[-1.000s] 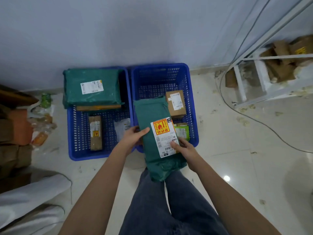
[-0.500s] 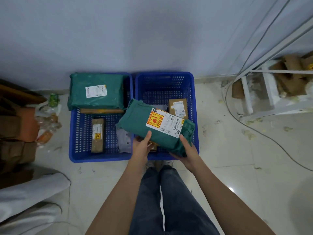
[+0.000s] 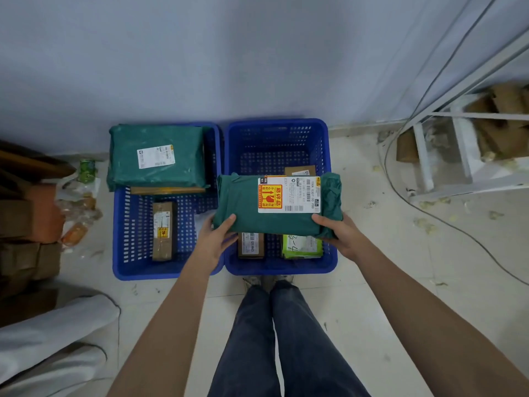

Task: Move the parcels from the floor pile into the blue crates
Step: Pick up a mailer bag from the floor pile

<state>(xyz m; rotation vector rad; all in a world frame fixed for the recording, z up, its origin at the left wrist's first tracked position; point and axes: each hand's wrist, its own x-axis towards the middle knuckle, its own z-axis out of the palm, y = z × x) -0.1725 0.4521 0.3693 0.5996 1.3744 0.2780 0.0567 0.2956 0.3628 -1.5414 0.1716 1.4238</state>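
Hands (image 3: 282, 239) half-hidden under green parcel (image 3: 243, 207)

We see open room in the far half of the right blue crate (image 3: 326, 156); its near half is taken by a brown box (image 3: 251, 245) and a green packet (image 3: 300, 247); the left blue crate (image 3: 120, 239) (far end) is blocked by a large green parcel (image 3: 156, 157), with bare floor beside a slim carton (image 3: 163, 230).
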